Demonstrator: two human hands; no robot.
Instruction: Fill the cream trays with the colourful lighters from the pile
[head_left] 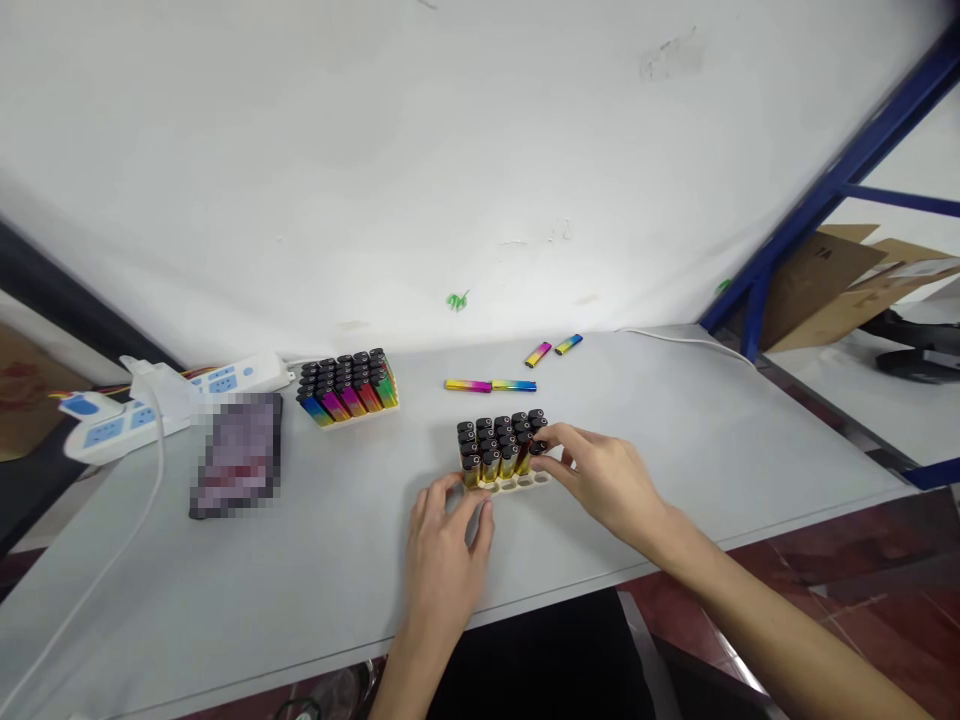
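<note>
In front of me a white tray [525, 482] with round holes holds several upright lighters [508, 460] with black tops and yellowish bodies. Its front row of holes shows bare. My right hand [600, 475] pinches a black-topped lighter [538, 449] between thumb and fingers at the tray's right side. My left hand [448, 545] rests at the front left corner, fingers and thumb curled against the tray's edge.
A second tray [360, 416] full of multicoloured lighters stands at back left. Several small gradient-coloured strips [514, 386] lie behind the near tray. On the left are a blurred-out flat object [236, 455], power strips [135, 425] and a white cable [157, 470].
</note>
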